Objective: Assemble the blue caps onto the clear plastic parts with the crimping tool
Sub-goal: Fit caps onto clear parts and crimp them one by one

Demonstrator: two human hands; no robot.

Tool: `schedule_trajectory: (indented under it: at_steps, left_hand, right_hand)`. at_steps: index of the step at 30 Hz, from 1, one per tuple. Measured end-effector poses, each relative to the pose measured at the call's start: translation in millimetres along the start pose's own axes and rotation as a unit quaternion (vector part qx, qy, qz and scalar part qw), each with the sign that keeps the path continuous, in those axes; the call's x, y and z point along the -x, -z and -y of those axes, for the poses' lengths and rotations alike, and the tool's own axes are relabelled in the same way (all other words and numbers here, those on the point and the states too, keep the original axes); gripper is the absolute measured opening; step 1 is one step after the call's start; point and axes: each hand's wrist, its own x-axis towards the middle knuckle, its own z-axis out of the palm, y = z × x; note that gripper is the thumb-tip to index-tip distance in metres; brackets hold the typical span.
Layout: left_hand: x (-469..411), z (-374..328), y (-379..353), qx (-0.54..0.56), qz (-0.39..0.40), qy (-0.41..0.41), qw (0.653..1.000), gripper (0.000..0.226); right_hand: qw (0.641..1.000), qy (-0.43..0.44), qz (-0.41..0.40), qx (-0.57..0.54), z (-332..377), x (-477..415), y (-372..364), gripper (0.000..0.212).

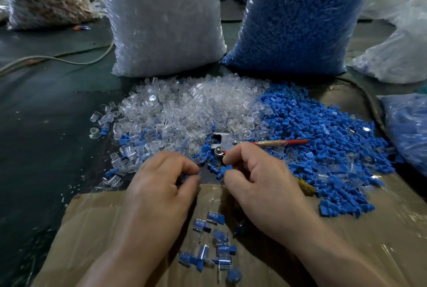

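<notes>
Our right hand [258,171] has its grip pinched on one blue cap [227,168], thumb and forefinger closed round it just in front of the crimping tool [220,142]. The tool lies half buried where the two heaps meet, its red handle [293,141] pointing right. Our left hand [161,178] is curled just beside it with the fingertips drawn together. Whether that grip holds a clear part we cannot tell, since the fingers hide it.

To do this step well, we judge, we should turn the cap so its ribbed stem faces the clear piece and seat it straight by hand. Only then should we lay the pair in the tool's head, since a cap set askew would likely crimp crooked or pop out. Loose caps crowd right against the head and want brushing aside first.

On the counter [46,125] the clear parts [184,106] heap to the left and the blue caps [323,138] to the right. The finished pieces [215,240] lie on the cardboard [104,217] near us. A bag of clear stock [161,20] and a bag of blue stock [295,16] stand behind the heaps, and a cable [57,59] runs across the far left.
</notes>
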Motion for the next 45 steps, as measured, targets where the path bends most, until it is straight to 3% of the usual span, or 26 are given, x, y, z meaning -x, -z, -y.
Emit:
schedule_trajectory:
  at_steps: [3,6,10,13,16,20,25,32,39,42,45]
  left_hand:
    - [1,1,-1,0.033,-0.052,0.032,0.998,0.012]
    - [0,7,-4,0.153,-0.065,0.061,0.984,0.020]
    - [-4,11,-5,0.385,-0.030,0.111,0.916,0.037]
    - [-4,12,-3,0.476,0.006,0.118,0.871,0.048]
    - [0,7,-4,0.489,0.040,0.121,0.863,0.047]
    - [4,-2,0,0.472,0.072,0.109,0.872,0.034]
    - [4,-6,3,0.456,0.082,0.090,0.882,0.031]
    - [3,-1,6,0.484,0.071,0.082,0.868,0.042]
    - [3,-6,9,0.297,0.045,0.052,0.952,0.030]
    - [5,-7,12,0.304,0.071,0.047,0.949,0.029]
    - [5,-11,13,0.366,0.104,0.046,0.924,0.028]
  right_hand:
    - [0.997,-0.016,-0.005,-0.077,-1,-1,2,0.018]
    - [0.964,-0.065,0.034,-0.254,1,-3,3,0.019]
    - [0.926,-0.073,0.066,-0.363,6,-2,5,0.018]
    - [0.920,-0.059,0.081,-0.380,9,-1,6,0.017]
    - [0.930,-0.026,0.086,-0.355,12,3,7,0.016]
    - [0.986,0.059,0.041,-0.153,9,7,3,0.013]
    - [0.990,0.140,0.005,-0.017,8,10,3,0.013]
    - [0.990,0.109,0.025,-0.091,12,10,7,0.007]
    - [0.977,0.208,-0.022,0.049,10,9,3,0.017]
    - [0.974,0.215,-0.040,0.067,10,9,2,0.016]
    - [0.971,0.225,-0.036,0.079,8,9,2,0.016]
